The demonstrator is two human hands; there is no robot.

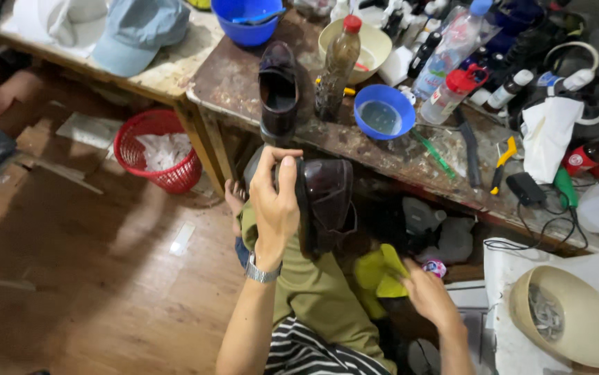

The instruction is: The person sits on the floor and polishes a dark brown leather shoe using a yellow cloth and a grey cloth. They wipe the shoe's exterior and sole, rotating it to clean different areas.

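Yellow cloth (pixel 381 272) sits low beside the knee, pinched in the closed fingers of the right hand (pixel 430 297). Above it, the left hand (pixel 275 201) wraps around the heel of a dark shoe (pixel 324 201), held upright over the lap. Farther off, a second shoe (pixel 278 90) stands on the stained workbench (pixel 230 83) near a blue bowl (pixel 383 111).

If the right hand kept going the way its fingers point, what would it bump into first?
The right hand reaches up and to the left, with its fingertips already on the yellow cloth. Going straight on, it would push into that cloth first, probably then the dark shoe in the left hand, though depth is unclear.
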